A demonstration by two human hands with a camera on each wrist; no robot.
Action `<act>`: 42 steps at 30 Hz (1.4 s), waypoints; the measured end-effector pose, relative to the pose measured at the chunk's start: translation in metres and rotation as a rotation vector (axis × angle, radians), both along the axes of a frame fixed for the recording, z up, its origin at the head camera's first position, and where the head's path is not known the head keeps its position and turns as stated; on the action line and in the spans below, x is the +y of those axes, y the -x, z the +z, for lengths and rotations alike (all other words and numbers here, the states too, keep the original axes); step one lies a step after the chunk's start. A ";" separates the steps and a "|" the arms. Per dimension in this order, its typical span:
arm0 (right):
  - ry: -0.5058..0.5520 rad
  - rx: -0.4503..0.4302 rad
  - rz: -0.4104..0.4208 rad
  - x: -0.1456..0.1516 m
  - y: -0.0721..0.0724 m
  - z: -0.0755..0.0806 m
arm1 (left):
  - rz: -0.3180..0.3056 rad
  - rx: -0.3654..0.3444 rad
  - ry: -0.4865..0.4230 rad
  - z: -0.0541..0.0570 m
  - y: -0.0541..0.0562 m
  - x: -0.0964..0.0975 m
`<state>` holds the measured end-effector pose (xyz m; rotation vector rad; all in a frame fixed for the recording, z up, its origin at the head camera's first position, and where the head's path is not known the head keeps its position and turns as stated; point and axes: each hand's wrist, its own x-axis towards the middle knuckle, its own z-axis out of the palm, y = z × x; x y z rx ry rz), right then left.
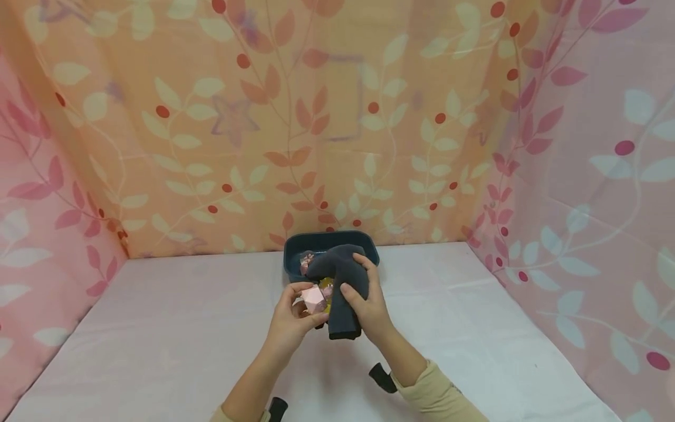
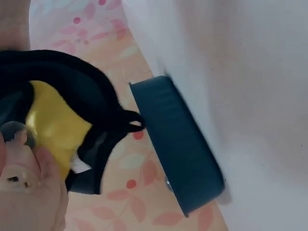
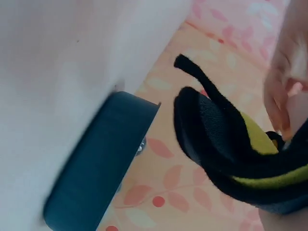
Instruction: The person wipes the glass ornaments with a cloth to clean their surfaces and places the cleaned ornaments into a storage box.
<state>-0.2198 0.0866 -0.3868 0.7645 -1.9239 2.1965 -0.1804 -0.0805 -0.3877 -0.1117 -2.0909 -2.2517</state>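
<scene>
In the head view my left hand (image 1: 287, 319) pinches a small pink faceted piece (image 1: 313, 299) between thumb and fingers. My right hand (image 1: 371, 302) grips a dark grey-blue soft fabric pouch (image 1: 345, 313) with black trim, held just above the table. The left wrist view shows the pouch's yellow lining (image 2: 57, 125) and a black loop at its edge. A clear round thing with something pinkish inside (image 2: 18, 137) is at my left fingers, against the pouch. The left hand is beside the pouch's open side; its exact depth is hidden.
A dark teal plastic basin (image 1: 293, 258) stands behind the pouch at the back of the white table (image 1: 184, 334). Inside it lies a clear-covered pink thing (image 1: 306, 262). Patterned curtains (image 1: 295, 117) hang at the back and both sides. Black pieces (image 1: 382, 378) are at the wrists.
</scene>
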 end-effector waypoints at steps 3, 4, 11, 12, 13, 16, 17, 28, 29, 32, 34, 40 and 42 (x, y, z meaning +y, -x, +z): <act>-0.099 0.053 0.009 -0.004 0.001 -0.002 | 0.012 0.040 0.012 -0.001 0.002 0.001; -0.113 0.069 -0.007 -0.005 0.001 -0.003 | 0.013 0.043 0.012 -0.001 0.002 0.002; -0.035 0.125 -0.115 -0.007 0.001 -0.010 | -0.034 -0.009 0.044 -0.004 0.004 0.001; -0.021 0.141 -0.123 -0.007 0.001 -0.010 | -0.063 -0.017 0.053 -0.004 0.004 0.000; -0.010 0.157 -0.130 -0.007 0.000 -0.011 | -0.099 -0.020 0.054 -0.003 0.004 -0.001; 0.002 0.224 -0.160 -0.007 0.000 -0.011 | -0.207 -0.021 0.029 0.001 0.003 -0.003; -0.005 0.245 -0.164 -0.007 0.000 -0.011 | -0.227 -0.019 0.021 0.001 0.003 -0.003; -0.179 0.304 -0.113 -0.003 0.003 -0.003 | -0.173 0.141 0.065 -0.001 -0.002 -0.002; -0.192 0.280 -0.113 -0.004 0.003 -0.003 | -0.161 0.166 0.084 -0.002 -0.003 -0.002; -0.196 0.210 -0.134 -0.005 0.003 -0.003 | -0.132 0.204 0.114 -0.003 -0.006 -0.001; -0.144 0.167 -0.147 -0.006 0.003 -0.004 | -0.129 0.211 0.112 -0.004 -0.007 0.000; 0.138 -0.081 -0.131 -0.006 0.007 -0.004 | -0.153 0.223 0.082 -0.009 -0.007 0.000; 0.202 -0.174 -0.106 -0.005 0.008 -0.003 | -0.159 0.229 0.076 -0.009 -0.008 -0.002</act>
